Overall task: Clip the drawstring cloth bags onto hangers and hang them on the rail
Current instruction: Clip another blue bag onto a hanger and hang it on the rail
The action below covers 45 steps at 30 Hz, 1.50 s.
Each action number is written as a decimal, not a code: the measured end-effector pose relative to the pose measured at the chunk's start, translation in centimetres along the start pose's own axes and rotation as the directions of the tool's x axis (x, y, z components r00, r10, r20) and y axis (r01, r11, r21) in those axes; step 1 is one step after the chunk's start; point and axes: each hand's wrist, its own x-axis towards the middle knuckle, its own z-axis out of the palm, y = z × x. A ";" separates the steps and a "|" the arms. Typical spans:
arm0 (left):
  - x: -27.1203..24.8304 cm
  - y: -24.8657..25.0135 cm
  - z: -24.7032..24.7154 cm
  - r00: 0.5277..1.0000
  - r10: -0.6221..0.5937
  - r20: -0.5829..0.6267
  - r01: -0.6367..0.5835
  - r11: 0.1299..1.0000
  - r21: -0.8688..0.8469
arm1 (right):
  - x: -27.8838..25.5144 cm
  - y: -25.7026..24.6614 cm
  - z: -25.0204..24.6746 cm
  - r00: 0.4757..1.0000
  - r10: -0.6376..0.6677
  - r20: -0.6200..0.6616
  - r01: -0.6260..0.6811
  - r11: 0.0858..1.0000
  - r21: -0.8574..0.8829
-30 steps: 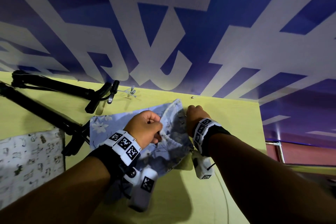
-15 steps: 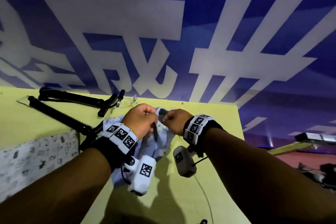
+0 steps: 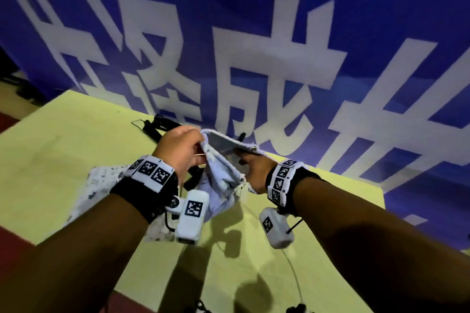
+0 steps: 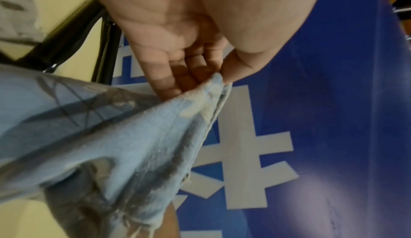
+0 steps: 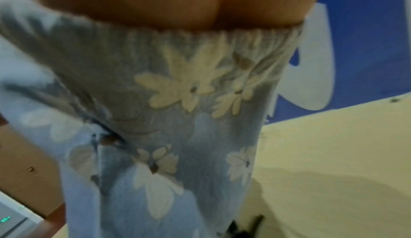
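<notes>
A light blue drawstring bag (image 3: 220,175) with white flowers hangs between both hands above the yellow table (image 3: 63,150). My left hand (image 3: 197,151) pinches the bag's rim between thumb and fingers, plain in the left wrist view (image 4: 219,79). The mouth is pulled open, and my right hand (image 3: 251,170) is pushed into it. In the right wrist view the flowered cloth (image 5: 189,118) covers my right hand's fingers, and only the palm (image 5: 155,1) shows. Black hangers (image 3: 159,124) lie on the table behind my left hand.
A second bag (image 3: 101,185), white with dark print, lies on the table under my left forearm. A blue banner (image 3: 254,33) with large white characters stands right behind the table. Red floor (image 3: 10,249) shows past the table's left edge.
The blue bag has come up off the table. Its mouth has been pulled open and my right hand has gone into it. The head view has swung left.
</notes>
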 end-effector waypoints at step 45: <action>25.5 -5.3 -24.1 0.974 -0.113 -0.195 0.206 0.795 0.570 | 30.3 -11.6 8.6 0.939 0.297 0.173 -0.259 0.942 -0.212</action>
